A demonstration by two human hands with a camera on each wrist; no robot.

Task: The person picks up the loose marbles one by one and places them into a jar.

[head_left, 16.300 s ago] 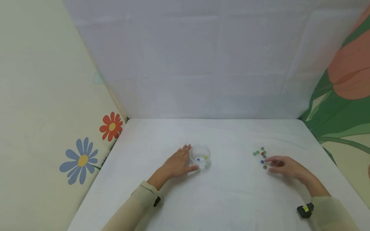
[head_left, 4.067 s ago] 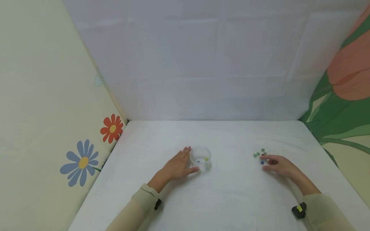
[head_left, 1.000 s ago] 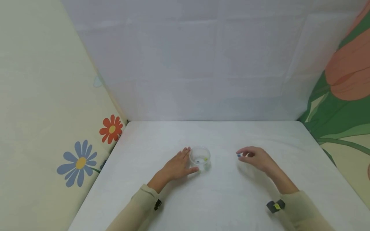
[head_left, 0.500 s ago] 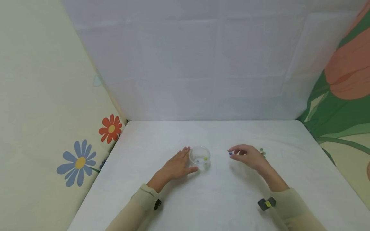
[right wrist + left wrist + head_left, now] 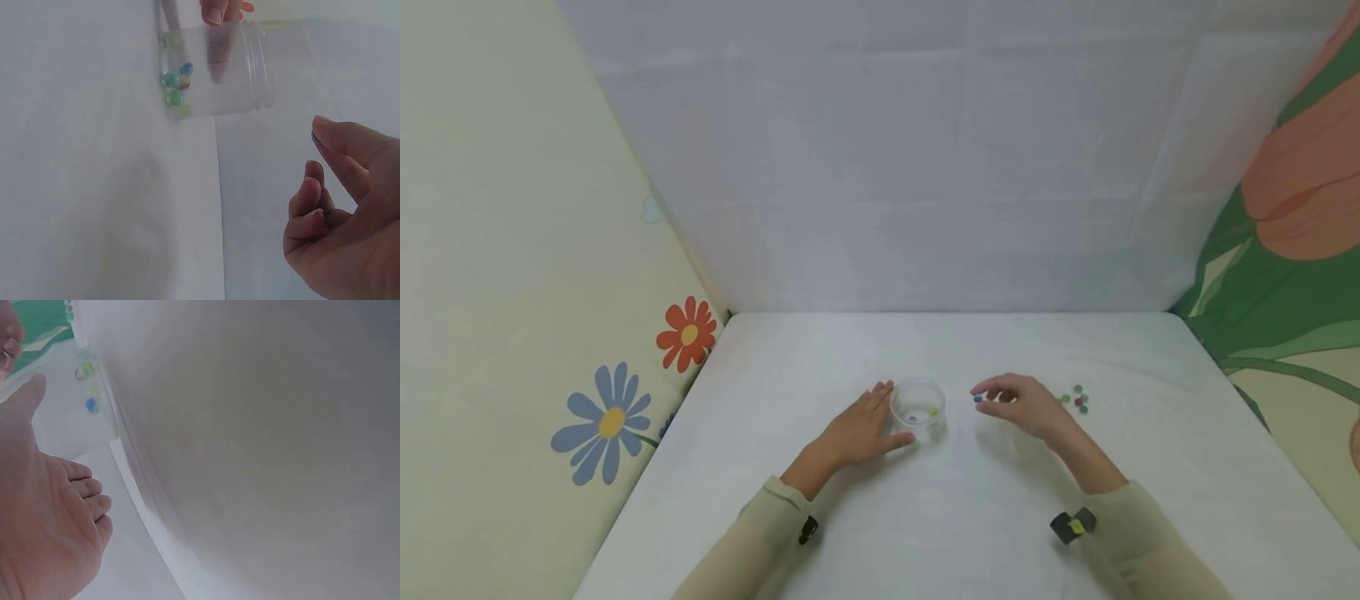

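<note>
A clear plastic jar (image 5: 919,403) stands upright on the white table, with several glass marbles (image 5: 176,97) on its bottom, blue, green and yellow among them. Against the jar's left side lies my left hand (image 5: 857,429), fingers straight and thumb spread along its near side. My right hand (image 5: 1026,407) is raised just right of the jar, pinching a blue marble (image 5: 977,397) between thumb and forefinger. In the right wrist view, the fingertips hide most of that marble and sit beyond the jar's threaded mouth. The other right fingers are curled.
Several loose marbles (image 5: 1078,400), green and red, lie on the white-covered table (image 5: 880,533) right of my right hand, partly hidden by it. A white cloth backdrop (image 5: 880,167) rises behind the table. Flower-patterned panels (image 5: 612,421) flank both sides.
My right hand was among the loose marbles about four seconds ago. It has since picked up the blue marble and carried it left towards the jar. The left hand stays put.
</note>
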